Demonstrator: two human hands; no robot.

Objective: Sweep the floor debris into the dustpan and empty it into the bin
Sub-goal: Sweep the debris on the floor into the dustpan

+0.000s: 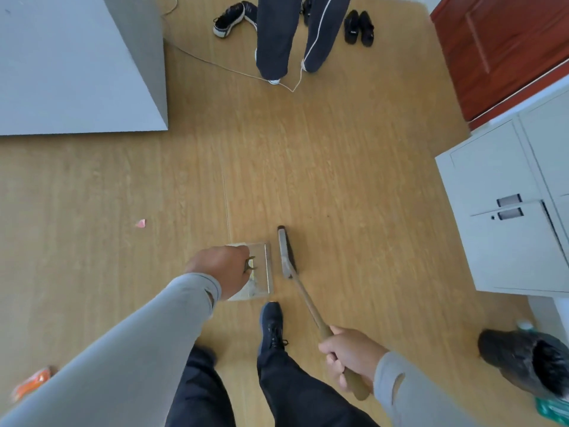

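Sweeping toward the dustpan, brush head just right of the pan's lip.

Right hand (pixel 345 359) nearest, fingers curled round the wooden broom handle (pixel 311 306), shaft running up and left to the broom head (pixel 286 251) resting on the floor (pixel 354 186). Left hand (pixel 220 268) farther out, fingers wrapped on the dustpan (pixel 261 269) grip, pan flat on the floor with grey dust already inside. Long axis of the brush head parallel to the pan's open right edge, just beside it, so likely a short leftward stroke next. Pink scrap (pixel 140 223) lying well left of the pan, orange wrapper (pixel 30 383) at the near left edge, both still unswept. Black bin bag (pixel 529 362) at right, nearer the broom hand.
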